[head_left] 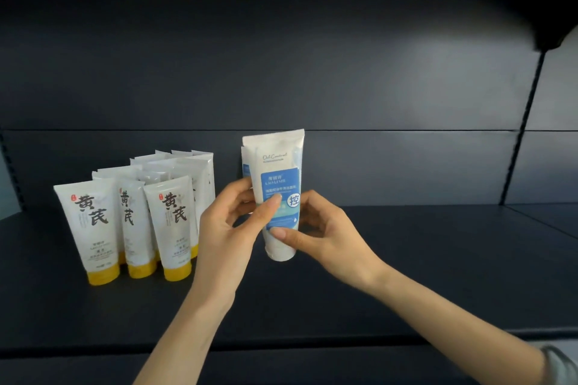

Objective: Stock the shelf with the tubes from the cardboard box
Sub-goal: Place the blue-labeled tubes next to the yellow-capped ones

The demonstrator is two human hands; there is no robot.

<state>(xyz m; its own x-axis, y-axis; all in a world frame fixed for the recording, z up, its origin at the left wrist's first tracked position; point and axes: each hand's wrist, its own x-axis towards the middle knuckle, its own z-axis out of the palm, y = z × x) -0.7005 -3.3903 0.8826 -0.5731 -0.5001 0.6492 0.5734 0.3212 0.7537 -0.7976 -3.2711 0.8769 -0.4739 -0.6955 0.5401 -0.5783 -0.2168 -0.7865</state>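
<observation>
White soft-plastic tube with blue label; flat crimped end up, round white cap down. Edge of a second tube just behind it. Held upright, slightly tilted, over the shelf; contact between cap and shelf not determinable. Closed round the tube's left side, thumb on the label: left grip. Pinching the lower body, thumb in front: right grip. To the left, apart from the held tube: white tubes with yellow caps, standing cap-down in rows. Matte dark shelf surface, flat and smooth. Behind it, plain dark back panel; at right, slotted upright.
</observation>
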